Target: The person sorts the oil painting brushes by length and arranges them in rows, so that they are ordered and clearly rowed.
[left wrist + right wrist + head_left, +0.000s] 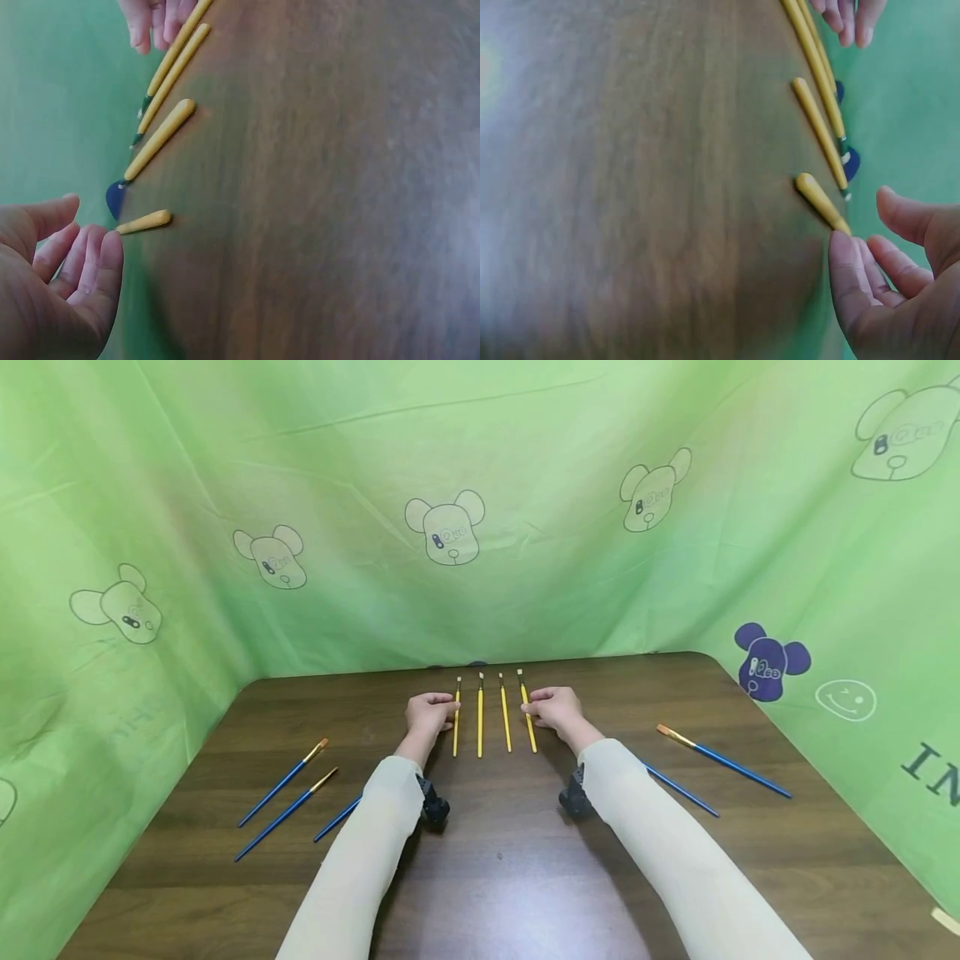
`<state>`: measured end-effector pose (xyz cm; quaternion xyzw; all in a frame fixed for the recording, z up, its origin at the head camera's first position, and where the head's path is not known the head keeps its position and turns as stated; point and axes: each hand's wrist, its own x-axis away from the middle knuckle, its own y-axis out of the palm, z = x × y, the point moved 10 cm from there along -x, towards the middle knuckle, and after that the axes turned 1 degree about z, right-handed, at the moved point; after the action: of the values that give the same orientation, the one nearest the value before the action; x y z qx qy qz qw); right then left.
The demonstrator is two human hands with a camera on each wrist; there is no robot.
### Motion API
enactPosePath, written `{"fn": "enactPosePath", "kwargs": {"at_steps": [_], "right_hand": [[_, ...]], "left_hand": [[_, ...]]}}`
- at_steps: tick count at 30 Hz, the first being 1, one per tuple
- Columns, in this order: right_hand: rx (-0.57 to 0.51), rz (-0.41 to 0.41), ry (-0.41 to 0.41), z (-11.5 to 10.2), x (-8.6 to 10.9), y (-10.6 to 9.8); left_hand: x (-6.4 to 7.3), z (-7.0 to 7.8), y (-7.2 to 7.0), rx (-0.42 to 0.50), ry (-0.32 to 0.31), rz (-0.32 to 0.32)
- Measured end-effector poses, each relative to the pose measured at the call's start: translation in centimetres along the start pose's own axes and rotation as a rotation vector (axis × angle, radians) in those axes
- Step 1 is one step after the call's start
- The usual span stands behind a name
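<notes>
Yellow-handled paintbrushes lie in a row near the table's far edge, bristles pointing away. My left hand point(429, 713) is at the leftmost yellow paintbrush point(455, 740), its fingertips right at the handle. At the rightmost yellow paintbrush point(532, 737) is my right hand point(558, 707), its fingertips against the upper handle. Between them lie two more, a left-middle paintbrush point(481, 718) and a right-middle paintbrush point(506, 718). In both wrist views, thumb and fingers stand apart with relaxed fingers, and the handle end point(154, 220) shows beyond the left fingertips.
Three blue paintbrushes lie at the left, among them an outer one point(281, 785); the left sleeve partly covers the innermost point(337, 818). Two blue paintbrushes lie at the right, the farther point(738, 767) and the nearer point(686, 793). A green printed curtain point(360, 610) hangs behind the wooden table point(495, 893).
</notes>
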<state>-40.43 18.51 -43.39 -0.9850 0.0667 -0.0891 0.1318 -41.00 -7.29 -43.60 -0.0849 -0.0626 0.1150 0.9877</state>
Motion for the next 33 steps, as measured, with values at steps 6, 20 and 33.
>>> {"fn": "enactPosePath", "kwargs": {"at_steps": [6,20,33], "right_hand": [[0.035,-0.072,-0.038,-0.9,0.8,-0.6],[0.135,-0.179,-0.111,-1.7,3.0,-3.4],[0.194,-0.231,-0.154,-1.6,5.8,-6.4]], "left_hand": [[0.4,0.8,-0.2,0.016,0.041,-0.086],[1.7,1.3,-2.6,-0.003,0.075,-0.26],[3.5,0.1,-6.3,-0.061,0.106,-0.373]]}}
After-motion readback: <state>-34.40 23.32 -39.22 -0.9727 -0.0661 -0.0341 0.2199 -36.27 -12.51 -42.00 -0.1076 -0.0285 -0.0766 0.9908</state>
